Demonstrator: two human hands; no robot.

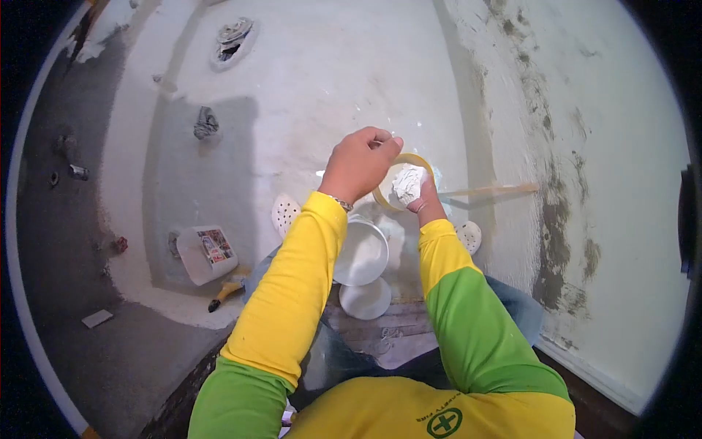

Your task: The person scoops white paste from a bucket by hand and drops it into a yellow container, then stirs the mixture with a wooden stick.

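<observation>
My left hand (pixel 360 162) is raised in front of me, its fingers curled in and the fingertips close together near the yellow rim of a round container (pixel 415 158). What these fingers hold, if anything, I cannot make out. Cupped over that container, my right hand (pixel 428 199) carries a heap of white powder (pixel 408 183), which hides most of its palm and fingers. Just below my hands stands a white bucket (pixel 363 252), and a round white lid (pixel 365 298) lies closer to me.
A wooden stick (pixel 504 192) extends right of the container. At left are a white tub (pixel 201 263) with a printed label and a brush (pixel 227 293). A stuffed pipe stub (pixel 206 123) and a drain opening (pixel 234 45) interrupt the white-coated floor. My white perforated shoes (pixel 285 214) flank the bucket.
</observation>
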